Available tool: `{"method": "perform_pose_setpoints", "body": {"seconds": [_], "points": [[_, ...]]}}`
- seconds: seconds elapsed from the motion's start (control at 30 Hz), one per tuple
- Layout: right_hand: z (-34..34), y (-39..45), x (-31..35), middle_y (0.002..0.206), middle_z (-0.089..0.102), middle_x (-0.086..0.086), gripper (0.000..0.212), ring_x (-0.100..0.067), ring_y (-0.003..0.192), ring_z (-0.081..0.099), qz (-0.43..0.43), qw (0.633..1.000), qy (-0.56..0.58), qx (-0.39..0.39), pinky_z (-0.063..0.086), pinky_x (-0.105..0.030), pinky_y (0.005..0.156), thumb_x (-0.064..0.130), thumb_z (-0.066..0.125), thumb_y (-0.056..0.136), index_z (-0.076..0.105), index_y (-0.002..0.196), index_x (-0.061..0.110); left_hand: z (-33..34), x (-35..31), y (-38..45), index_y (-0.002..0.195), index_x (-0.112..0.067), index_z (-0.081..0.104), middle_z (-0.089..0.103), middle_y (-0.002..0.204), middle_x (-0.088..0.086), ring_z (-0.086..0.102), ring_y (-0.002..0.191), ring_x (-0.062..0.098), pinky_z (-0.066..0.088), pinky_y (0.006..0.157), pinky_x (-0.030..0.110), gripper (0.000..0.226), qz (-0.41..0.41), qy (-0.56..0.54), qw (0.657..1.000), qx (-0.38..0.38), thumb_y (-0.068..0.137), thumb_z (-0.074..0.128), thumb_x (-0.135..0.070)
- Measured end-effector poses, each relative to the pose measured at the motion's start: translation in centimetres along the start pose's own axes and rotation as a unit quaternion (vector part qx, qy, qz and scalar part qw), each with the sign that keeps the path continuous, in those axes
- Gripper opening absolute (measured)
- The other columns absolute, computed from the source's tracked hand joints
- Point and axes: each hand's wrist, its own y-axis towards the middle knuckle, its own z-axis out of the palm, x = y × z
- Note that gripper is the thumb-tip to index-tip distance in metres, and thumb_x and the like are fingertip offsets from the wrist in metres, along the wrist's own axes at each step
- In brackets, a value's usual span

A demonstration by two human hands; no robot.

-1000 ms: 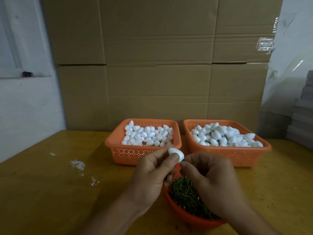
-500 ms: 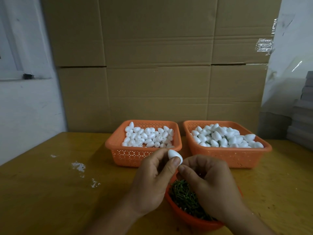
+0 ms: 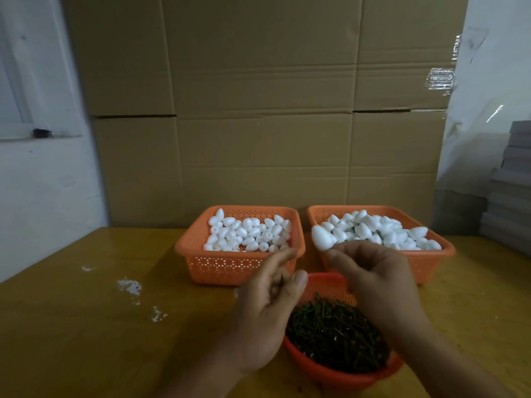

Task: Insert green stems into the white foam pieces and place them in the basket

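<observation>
My right hand (image 3: 376,280) pinches a white foam piece (image 3: 322,238) at its fingertips, held up in front of the left corner of the right orange basket (image 3: 431,262), which is heaped with white foam pieces. My left hand (image 3: 267,314) hovers with loosely spread fingers and holds nothing, just left of the round orange bowl (image 3: 339,377) full of short green stems (image 3: 333,331). The left orange basket (image 3: 230,265) holds several plain white foam pieces. Whether a stem sits in the held piece is hidden by my fingers.
Both baskets stand side by side at the back of the yellow wooden table (image 3: 86,326), against a wall of cardboard boxes (image 3: 258,124). White crumbs (image 3: 129,285) lie on the table to the left. Grey stacked sheets (image 3: 511,182) rise at the right edge.
The foam piece passed from my left hand's pinch to my right hand, which lifted it toward the right basket. My left hand let go and its fingers spread.
</observation>
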Motion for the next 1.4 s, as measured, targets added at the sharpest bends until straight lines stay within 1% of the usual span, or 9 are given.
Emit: {"method": "perform_pose_setpoints", "body": {"seconds": [0.2,0.33,0.5,0.6,0.8,1.07,1.17,1.27,1.4], "points": [[-4.3,6.5,-3.2,0.064,0.069,0.008,0.009,-0.006,0.045,0.054,0.029,0.973,-0.186,-0.132,0.038,-0.024,0.048,0.022,0.071,0.09,0.077,0.084,0.02,0.3,0.0,-0.5,0.119,-0.044,0.059,0.059,0.085,-0.017,0.061,0.079,0.002,0.051,0.069,0.023,0.042,0.02,0.121,0.992,0.004,0.087,0.048,-0.067],[-6.7,10.1,-5.1,0.067,0.068,-0.005,0.023,-0.027,0.059,0.063,0.094,0.92,-0.345,-0.16,0.055,-0.041,0.06,0.032,0.065,0.092,0.071,0.074,0.018,0.5,-0.4,-0.7,0.116,-0.036,0.063,0.063,0.087,-0.016,0.063,0.084,0.004,0.049,0.07,0.021,0.041,0.038,0.155,0.987,0.007,0.088,0.048,-0.062],[-7.2,12.8,-5.8,0.067,0.063,-0.009,0.036,-0.026,0.059,0.061,0.16,0.871,-0.431,-0.173,0.044,-0.028,0.056,0.043,0.062,0.087,0.064,0.069,0.012,0.5,-0.6,-0.7,0.112,-0.033,0.065,0.065,0.087,-0.017,0.064,0.086,0.005,0.05,0.07,0.02,0.035,0.054,0.171,0.984,0.0,0.09,0.05,-0.056],[-7.0,13.2,-5.8,0.071,0.064,-0.01,0.037,-0.026,0.063,0.063,0.174,0.857,-0.459,-0.157,0.049,-0.03,0.06,0.046,0.06,0.089,0.062,0.074,0.012,0.5,-0.5,-0.7,0.113,-0.037,0.063,0.065,0.087,-0.018,0.064,0.088,0.003,0.05,0.072,0.021,0.033,0.059,0.182,0.982,-0.004,0.09,0.05,-0.057],[-6.9,12.8,-5.5,0.074,0.064,-0.012,0.033,-0.026,0.063,0.062,0.169,0.863,-0.464,-0.104,0.049,-0.033,0.062,0.037,0.055,0.094,0.064,0.078,0.01,0.6,-0.3,-0.7,0.113,-0.039,0.061,0.064,0.087,-0.018,0.064,0.089,0.003,0.051,0.073,0.024,0.032,0.07,0.194,0.978,-0.005,0.09,0.049,-0.058],[-7.4,11.0,-4.3,0.063,0.063,-0.011,0.032,-0.026,0.051,0.054,0.108,0.893,-0.409,-0.154,0.045,-0.031,0.054,0.018,0.053,0.093,0.065,0.065,0.01,0.5,-0.3,-0.7,0.112,-0.037,0.063,0.063,0.092,-0.019,0.063,0.09,0.001,0.047,0.072,0.014,0.032,0.083,0.204,0.975,-0.003,0.091,0.05,-0.057],[-6.9,9.5,-3.5,0.074,0.07,-0.012,0.024,-0.035,0.057,0.062,0.063,0.921,-0.357,-0.144,0.052,-0.039,0.054,0.015,0.052,0.094,0.072,0.083,0.011,0.3,-0.2,-0.6,0.111,-0.038,0.061,0.062,0.088,-0.019,0.063,0.088,0.003,0.048,0.069,0.016,0.03,0.083,0.201,0.976,-0.007,0.091,0.049,-0.058],[-6.2,7.5,-2.4,0.081,0.072,-0.002,0.026,-0.021,0.046,0.055,0.029,0.949,-0.281,-0.139,0.044,-0.029,0.047,0.012,0.052,0.094,0.073,0.105,0.023,0.2,-0.2,-0.5,0.102,-0.035,0.062,0.061,0.081,-0.017,0.061,0.079,0.005,0.046,0.065,0.018,0.023,0.083,0.194,0.977,-0.013,0.093,0.05,-0.052],[-4.4,3.8,-0.6,0.08,0.074,0.007,0.034,-0.003,0.036,0.049,-0.02,0.974,-0.204,-0.091,0.035,-0.019,0.037,0.003,0.051,0.094,0.072,0.1,0.03,-0.2,-0.1,-0.2,0.076,-0.031,0.051,0.055,0.069,-0.014,0.054,0.066,0.006,0.041,0.058,0.019,0.022,0.074,0.2,0.977,-0.028,0.097,0.055,-0.038]]}}
